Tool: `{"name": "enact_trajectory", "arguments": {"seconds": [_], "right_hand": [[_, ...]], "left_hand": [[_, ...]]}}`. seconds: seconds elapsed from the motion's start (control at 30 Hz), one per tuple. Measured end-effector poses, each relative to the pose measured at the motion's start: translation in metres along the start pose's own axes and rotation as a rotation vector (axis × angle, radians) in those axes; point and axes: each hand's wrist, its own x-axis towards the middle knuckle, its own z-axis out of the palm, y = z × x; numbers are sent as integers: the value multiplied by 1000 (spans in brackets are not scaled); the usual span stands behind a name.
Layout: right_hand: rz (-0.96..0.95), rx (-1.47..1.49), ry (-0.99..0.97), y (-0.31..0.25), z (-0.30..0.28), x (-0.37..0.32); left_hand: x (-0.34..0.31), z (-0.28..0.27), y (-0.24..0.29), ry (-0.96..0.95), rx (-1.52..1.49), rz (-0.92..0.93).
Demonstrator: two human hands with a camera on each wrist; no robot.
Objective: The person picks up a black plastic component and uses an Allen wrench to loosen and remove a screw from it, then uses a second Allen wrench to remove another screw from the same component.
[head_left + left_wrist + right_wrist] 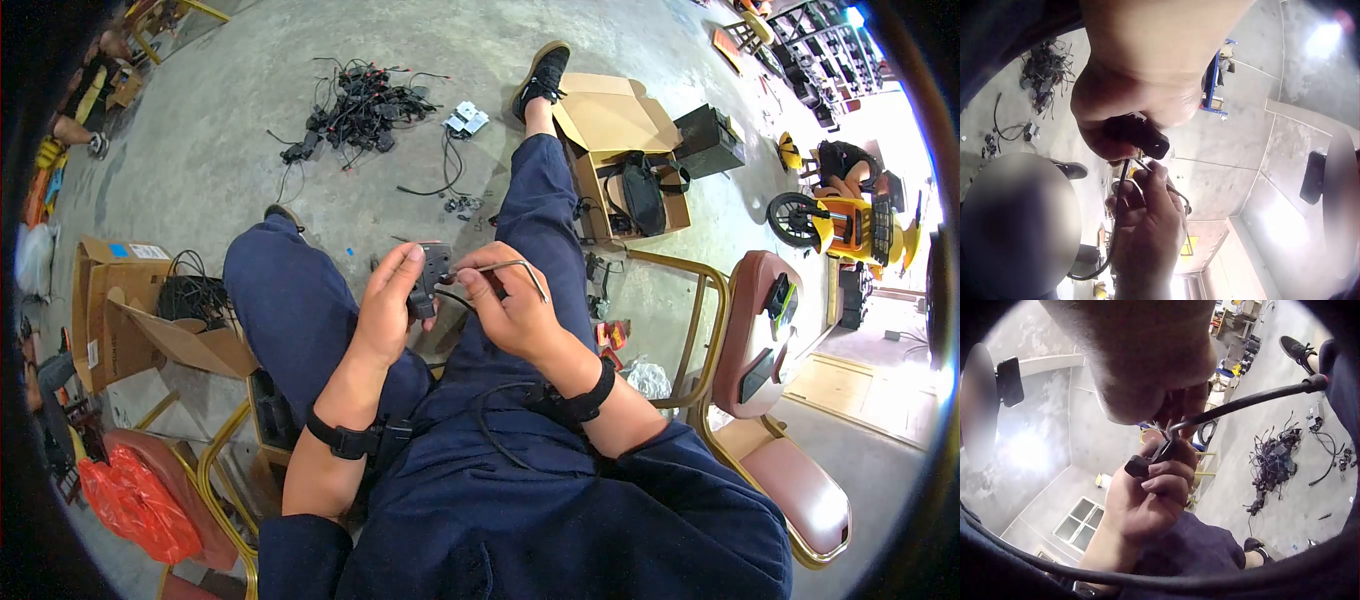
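Note:
Over the lap in the head view, my left hand grips a small black device, thumb along one side of it. From the device runs a black cable, which loops past the hands in the left wrist view. My right hand is close beside the device and holds a bent metal hex key between thumb and fingers. Its long arm points toward the device, while the short arm angles back over the hand. In the right wrist view, the left hand's fingers curl round the device, and the right hand's fingertips are partly hidden.
A pile of black cabled parts lies on the floor ahead, near a white-and-grey piece. An open cardboard box with a black bag stands right. Another carton is left. Chairs flank the person; a yellow bike is farther off.

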Motion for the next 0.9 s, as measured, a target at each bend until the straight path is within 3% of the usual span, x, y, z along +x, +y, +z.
{"name": "enact_trajectory", "arguments": {"seconds": [0.2, 0.4, 0.47, 0.6, 0.7, 0.9], "right_hand": [[94, 44, 6, -2, -1, -2], [107, 181, 169, 8, 0, 1], [411, 155, 80, -1, -3, 3], [357, 72, 31, 3, 2, 1], [415, -97, -122, -2, 3, 3], [333, -91, -113, 8, 10, 1]], "left_hand": [[0, 0, 0, -12, -15, -7], [1, -1, 0, -26, -5, -11], [2, -1, 0, -26, 8, -21], [1, 1, -1, -11, 62, 35], [2, 1, -2, -12, 98, 58], [3, 1, -4, -4, 208, 103]]}}
